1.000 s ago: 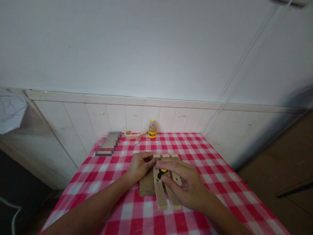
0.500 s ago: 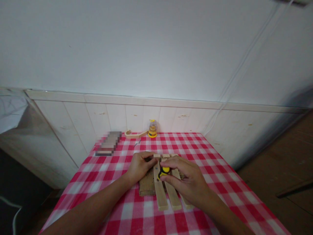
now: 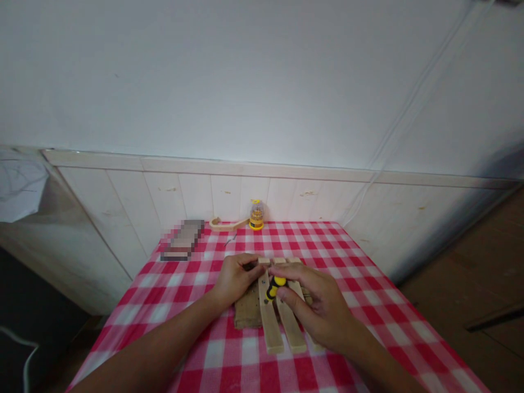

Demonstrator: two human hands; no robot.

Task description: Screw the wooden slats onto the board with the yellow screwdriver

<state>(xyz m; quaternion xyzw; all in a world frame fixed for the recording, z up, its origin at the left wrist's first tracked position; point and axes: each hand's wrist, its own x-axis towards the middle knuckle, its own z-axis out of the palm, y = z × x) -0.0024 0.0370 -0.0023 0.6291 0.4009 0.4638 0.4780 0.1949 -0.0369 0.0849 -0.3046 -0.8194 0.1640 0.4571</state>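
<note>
My right hand is closed around a short yellow and black screwdriver, which leans over the leftmost of three pale wooden slats. Its lower end meets that slat close to a screw; the tip is too small to make out. My left hand grips the far end of the same slat, its thumb lying along the edge. Under the slats is a darker wooden board with small holes. The middle slat lies alongside, and my right hand partly covers the third one.
A red and white checked cloth covers the table. Against the panelled wall stand a yellow-based screwdriver bit container and a curved wooden piece. A pixelated flat object lies at the back left, and a small dark metal piece lies nearby.
The thumb and fingers of my right hand have shifted on the screwdriver handle, showing more of it. My left hand keeps its hold on the slat.
</note>
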